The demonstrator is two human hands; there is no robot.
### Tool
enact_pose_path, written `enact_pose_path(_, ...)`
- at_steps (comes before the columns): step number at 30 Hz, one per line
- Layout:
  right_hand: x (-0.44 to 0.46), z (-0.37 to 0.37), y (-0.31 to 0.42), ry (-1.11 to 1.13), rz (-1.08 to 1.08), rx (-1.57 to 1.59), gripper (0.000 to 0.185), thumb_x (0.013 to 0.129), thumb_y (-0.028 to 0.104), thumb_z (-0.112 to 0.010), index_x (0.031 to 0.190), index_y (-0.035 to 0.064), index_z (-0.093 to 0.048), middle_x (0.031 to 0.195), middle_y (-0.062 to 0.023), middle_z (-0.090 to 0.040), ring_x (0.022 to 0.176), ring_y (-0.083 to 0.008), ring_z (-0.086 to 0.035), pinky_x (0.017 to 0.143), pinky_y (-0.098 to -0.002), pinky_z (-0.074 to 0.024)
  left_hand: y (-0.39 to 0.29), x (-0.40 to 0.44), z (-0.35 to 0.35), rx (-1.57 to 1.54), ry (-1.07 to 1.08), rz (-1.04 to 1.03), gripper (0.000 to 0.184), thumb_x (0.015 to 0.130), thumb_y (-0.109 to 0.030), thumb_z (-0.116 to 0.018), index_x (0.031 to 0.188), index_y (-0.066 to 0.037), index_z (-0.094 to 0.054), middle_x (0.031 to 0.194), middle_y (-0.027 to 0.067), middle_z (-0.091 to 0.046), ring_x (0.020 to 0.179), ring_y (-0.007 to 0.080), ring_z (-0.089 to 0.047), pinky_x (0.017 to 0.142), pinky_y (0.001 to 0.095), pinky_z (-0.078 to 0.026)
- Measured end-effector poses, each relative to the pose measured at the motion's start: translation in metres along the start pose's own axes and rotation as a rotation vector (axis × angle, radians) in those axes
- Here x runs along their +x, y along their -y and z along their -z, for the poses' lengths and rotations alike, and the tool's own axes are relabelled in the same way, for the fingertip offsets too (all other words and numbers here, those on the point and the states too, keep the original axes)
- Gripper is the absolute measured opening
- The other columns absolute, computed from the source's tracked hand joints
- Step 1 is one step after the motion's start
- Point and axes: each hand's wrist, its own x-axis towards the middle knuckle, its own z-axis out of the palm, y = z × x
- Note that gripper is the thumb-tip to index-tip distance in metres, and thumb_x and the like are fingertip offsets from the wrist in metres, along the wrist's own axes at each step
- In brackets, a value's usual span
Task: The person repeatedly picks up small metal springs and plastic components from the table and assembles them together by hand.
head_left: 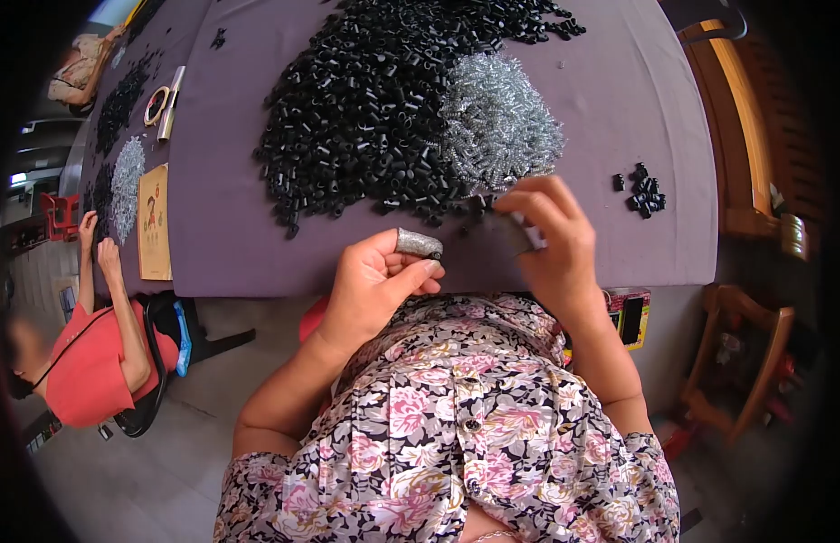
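My left hand [384,281] is closed near the table's front edge, its thumb and index finger pinching a small black piece [435,256]. Grey tape [418,242] wraps that index finger. My right hand [551,235] is blurred, just below the springs; whether it holds anything is hard to tell. Beyond both hands lies a big heap of black plastic pieces [347,118], with a pile of silvery springs [499,122] against its right side. A small group of black pieces [648,192] sits farther right.
On the left, a person in a red top [103,362] reaches toward another springs pile [128,185]. A yellow booklet [155,222], a tape roll [156,106] and a shiny cylinder [171,104] lie there. A wooden chair [741,362] stands at the lower right.
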Motion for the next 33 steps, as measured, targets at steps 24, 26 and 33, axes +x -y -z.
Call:
enact_pose_path(24,-0.008,-0.025,0.007,0.192,0.094,0.098,0.036,0.067,-0.005,-0.073,0.102,0.0026,-0.066,0.105,-0.0126,-0.06,0.099,-0.0351,-0.063,0.081,-0.0429,-0.0545,0.001,0.006,-0.008,0.003,-0.007,-0.054,0.012,0.097,0.002,-0.064,0.109,0.004,-0.066,0.099,0.0077,-0.073,0.086,0.0102,-0.07,0.078,0.0248,-0.059)
enact_pose_path(26,-0.009,-0.024,0.008,0.184,0.093,0.096,0.035,0.068,-0.005,-0.073,0.101,0.0024,-0.066,0.106,-0.0129,-0.06,0.098,-0.0354,-0.063,0.081,-0.043,-0.0547,0.001,0.006,-0.01,-0.003,-0.012,-0.054,0.015,0.098,0.0,-0.064,0.112,0.002,-0.066,0.099,0.0076,-0.073,0.086,0.0114,-0.071,0.077,0.0244,-0.059)
enact_pose_path(33,-0.009,-0.022,0.01,0.151,0.079,0.124,0.035,0.069,-0.004,-0.074,0.103,0.0023,-0.067,0.105,-0.0128,-0.061,0.096,-0.0349,-0.065,0.079,-0.042,-0.0555,0.002,0.01,-0.017,-0.013,-0.013,-0.058,0.017,0.098,0.0,-0.064,0.116,0.002,-0.065,0.104,0.0087,-0.073,0.089,0.0129,-0.072,0.079,0.0252,-0.061)
